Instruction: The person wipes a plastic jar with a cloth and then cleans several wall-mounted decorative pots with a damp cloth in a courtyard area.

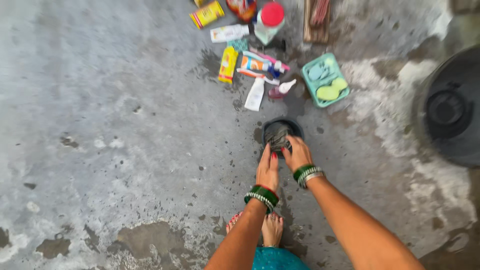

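Wet concrete floor [125, 125] carries all items. Small dark bowl [296, 127] sits directly ahead of both hands. Grey cloth [276, 135] fills the bowl. Right hand [297, 154] grips the cloth at the bowl's near rim; left hand [268, 170], fingers extended, touches the cloth beside it.

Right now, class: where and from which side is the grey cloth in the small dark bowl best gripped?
Grip the bunched top of the grey cloth where it rises above the rim of the dark bowl. Come from above on the near side, since the rim walls in its lower part; the left hand and right hand already meet there.
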